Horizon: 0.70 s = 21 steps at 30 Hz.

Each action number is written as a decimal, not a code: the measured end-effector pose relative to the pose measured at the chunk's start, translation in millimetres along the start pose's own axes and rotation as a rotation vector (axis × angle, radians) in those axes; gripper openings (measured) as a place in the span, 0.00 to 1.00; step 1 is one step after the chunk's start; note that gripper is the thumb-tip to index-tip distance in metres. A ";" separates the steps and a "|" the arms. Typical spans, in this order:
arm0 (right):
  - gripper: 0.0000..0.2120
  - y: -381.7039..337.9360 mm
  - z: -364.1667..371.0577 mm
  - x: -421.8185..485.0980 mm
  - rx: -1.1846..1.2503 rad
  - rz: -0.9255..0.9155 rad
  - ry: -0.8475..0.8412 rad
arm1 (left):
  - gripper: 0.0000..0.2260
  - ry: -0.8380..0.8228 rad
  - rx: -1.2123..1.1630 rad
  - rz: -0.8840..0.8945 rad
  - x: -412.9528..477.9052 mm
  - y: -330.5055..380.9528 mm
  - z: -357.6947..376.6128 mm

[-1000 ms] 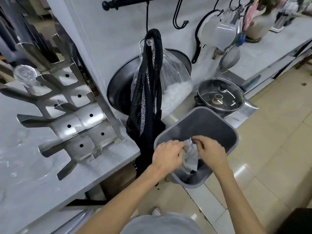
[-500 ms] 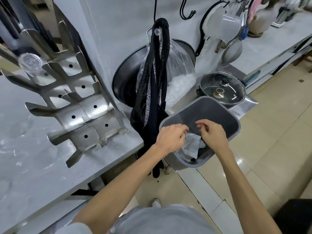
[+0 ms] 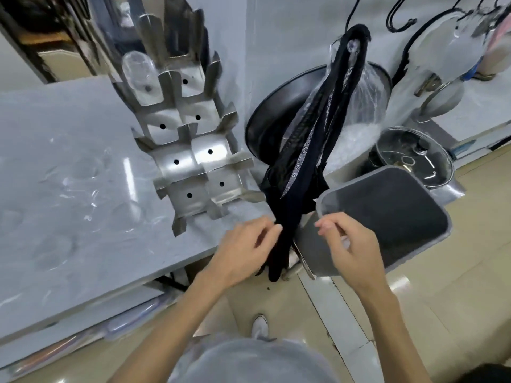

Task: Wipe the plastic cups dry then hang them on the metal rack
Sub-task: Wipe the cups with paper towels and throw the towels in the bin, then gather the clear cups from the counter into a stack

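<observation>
Grey bin (image 3: 431,252), black apron (image 3: 309,161), lidded pot (image 3: 414,158)

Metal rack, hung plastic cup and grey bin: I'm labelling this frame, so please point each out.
metal rack (image 3: 203,158), head view, shiny centre panel.
plastic cup (image 3: 138,68), head view, clear side wall.
grey bin (image 3: 323,201), head view, near-left rim.

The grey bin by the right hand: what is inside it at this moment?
Only the dark inner walls and floor of the grey bin show. The right hand covers its near corner, so anything lying there cannot be seen.
</observation>
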State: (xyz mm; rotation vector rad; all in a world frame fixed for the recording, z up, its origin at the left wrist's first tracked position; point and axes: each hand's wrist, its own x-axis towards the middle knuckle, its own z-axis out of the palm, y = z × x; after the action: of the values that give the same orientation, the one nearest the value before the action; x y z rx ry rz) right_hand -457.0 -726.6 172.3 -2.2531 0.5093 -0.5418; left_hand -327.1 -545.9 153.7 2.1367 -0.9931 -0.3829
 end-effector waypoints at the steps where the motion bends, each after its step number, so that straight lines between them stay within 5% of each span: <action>1: 0.09 -15.5 19.0 -6.0 0.030 -0.020 -0.044 | 0.17 0.019 0.003 -0.058 -21.1 -18.2 -18.8; 7: 0.10 -104.0 144.6 -34.2 0.158 -0.071 -0.359 | 0.22 0.227 -0.012 -0.473 -144.2 -122.2 -118.0; 13: 0.12 -191.1 271.3 -52.2 0.031 -0.101 -0.766 | 0.21 0.402 -0.109 -0.666 -244.3 -198.5 -192.9; 19: 0.05 -247.1 364.8 -44.3 0.032 -0.160 -0.773 | 0.16 0.525 -0.253 -0.790 -294.6 -260.7 -240.8; 21: 0.17 -259.8 399.9 -23.5 -0.012 -0.214 -0.772 | 0.11 0.591 -0.392 -0.844 -280.4 -279.4 -253.3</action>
State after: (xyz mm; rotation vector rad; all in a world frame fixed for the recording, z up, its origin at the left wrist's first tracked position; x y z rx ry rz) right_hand -218.1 -318.2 109.0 -2.3175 -0.1230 0.2489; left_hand -226.9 -88.5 113.2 2.0097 0.3242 -0.2716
